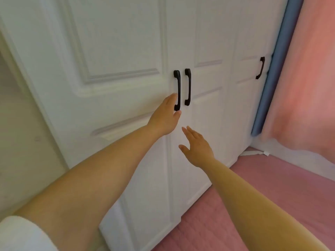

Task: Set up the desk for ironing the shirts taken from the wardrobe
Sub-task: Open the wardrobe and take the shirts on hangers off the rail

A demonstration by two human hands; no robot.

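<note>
Two bare hands are up in front of a white wardrobe (126, 51), doors all shut, so any shirts inside can't be seen at all. Going left to right: at the far left there's a plain pale wall (21, 133) beside the wardrobe, and a bit of white sleeve (20, 234) in the bottom corner. Then the left door (116, 42) with its raised panels, and the left forearm stretching across it. The left hand (165, 116) is open, fingers straight and together, fingertips right at the black left handle (177, 90), thumb tip just below the handle's lower end. Not wrapped around it; whether skin actually touches the bar I can't tell, it's a bit blurry there. Just beside that is the matching right handle (188, 86) on the next door (208, 42), nobody on it. The right hand (196, 146) sits lower, well below both handles, also open with fingers loosely spread and thumb out to the side, holding nothing, hovering in front of the door seam. Further right there's a third door with another black handle (260, 67), then a blue strip (272, 78) running down the wardrobe's edge, then a pink curtain (308, 78) hanging to the floor. Pink floor (272, 187) along the bottom right.
</note>
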